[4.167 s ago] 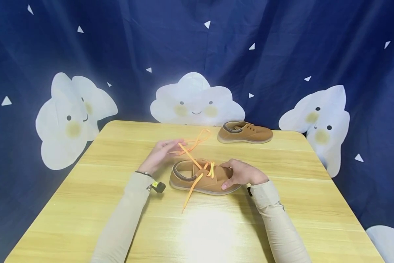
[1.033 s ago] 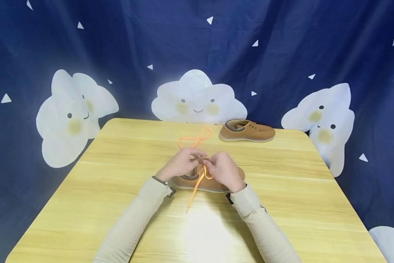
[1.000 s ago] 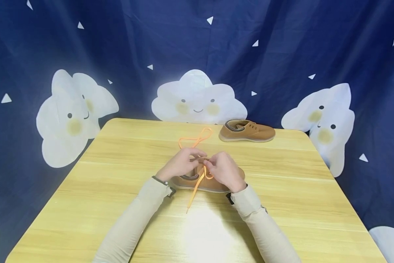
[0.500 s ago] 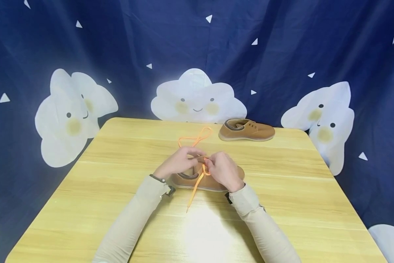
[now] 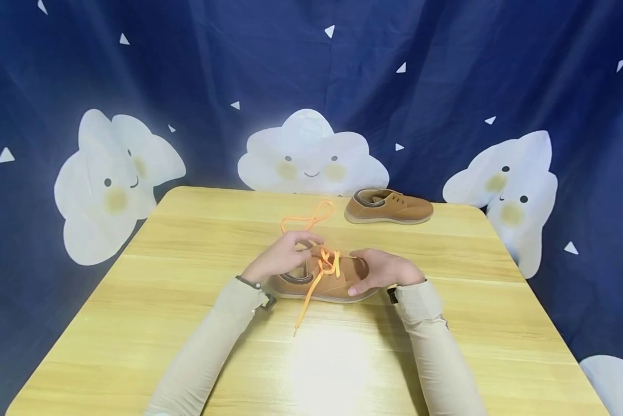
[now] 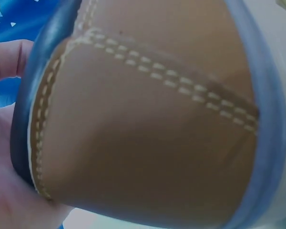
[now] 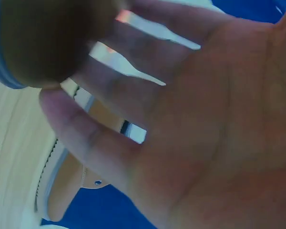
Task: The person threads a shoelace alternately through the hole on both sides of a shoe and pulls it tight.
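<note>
A brown shoe (image 5: 337,289) with a pale sole lies on the table, its toe to the right. An orange lace (image 5: 330,263) threads its front eyelets. One loose end hangs over the near side onto the table; the rest lies in a loop beyond the shoe. At the far side of the shoe's opening, my left hand (image 5: 277,257) pinches the eyelet flap between thumb and fingers. My right hand (image 5: 386,270) grips the toe, thumb on the near side, other fingers partly hidden behind. The left wrist view shows the shoe's stitched heel (image 6: 148,124) close up.
Another brown shoe (image 5: 389,207), with no lace in its eyelets, stands at the table's back edge, right of centre. A dark blue curtain (image 5: 421,86) with white clouds hangs behind the wooden table (image 5: 134,323).
Over the last half second my right hand has left the lacing and moved right to the toe, uncovering the lace. Earlier, my left hand let go of a lace end and took the flap.
</note>
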`<state>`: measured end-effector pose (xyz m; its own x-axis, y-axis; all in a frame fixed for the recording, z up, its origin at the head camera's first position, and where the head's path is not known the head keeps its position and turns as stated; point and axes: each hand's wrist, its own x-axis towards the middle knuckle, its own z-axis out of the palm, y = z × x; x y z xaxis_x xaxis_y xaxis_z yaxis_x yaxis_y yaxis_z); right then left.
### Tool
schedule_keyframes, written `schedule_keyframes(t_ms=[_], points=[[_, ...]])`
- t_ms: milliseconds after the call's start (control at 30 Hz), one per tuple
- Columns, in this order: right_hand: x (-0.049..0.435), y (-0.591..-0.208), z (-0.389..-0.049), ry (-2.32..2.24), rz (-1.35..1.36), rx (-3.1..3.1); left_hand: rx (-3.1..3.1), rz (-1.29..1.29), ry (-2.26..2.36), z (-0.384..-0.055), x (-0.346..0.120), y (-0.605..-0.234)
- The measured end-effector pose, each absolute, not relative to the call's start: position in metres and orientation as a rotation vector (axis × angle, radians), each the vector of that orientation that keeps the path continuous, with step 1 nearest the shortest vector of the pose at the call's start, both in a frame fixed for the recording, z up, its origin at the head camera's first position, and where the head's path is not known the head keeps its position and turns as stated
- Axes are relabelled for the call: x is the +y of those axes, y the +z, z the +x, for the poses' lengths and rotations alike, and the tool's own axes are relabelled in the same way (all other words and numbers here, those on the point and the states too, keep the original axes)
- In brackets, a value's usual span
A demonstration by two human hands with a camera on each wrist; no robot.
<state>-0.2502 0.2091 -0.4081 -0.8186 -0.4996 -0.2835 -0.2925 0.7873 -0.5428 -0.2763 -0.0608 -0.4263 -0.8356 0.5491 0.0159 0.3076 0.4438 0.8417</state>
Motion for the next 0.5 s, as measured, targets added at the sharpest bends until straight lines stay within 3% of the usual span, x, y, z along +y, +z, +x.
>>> schedule_keyframes(t_ms=[500], points=[[0.2,-0.416,-0.253,-0.626,-0.506,2.594,2.507,0.579,1.837,-0.297,-0.087,-0.422]])
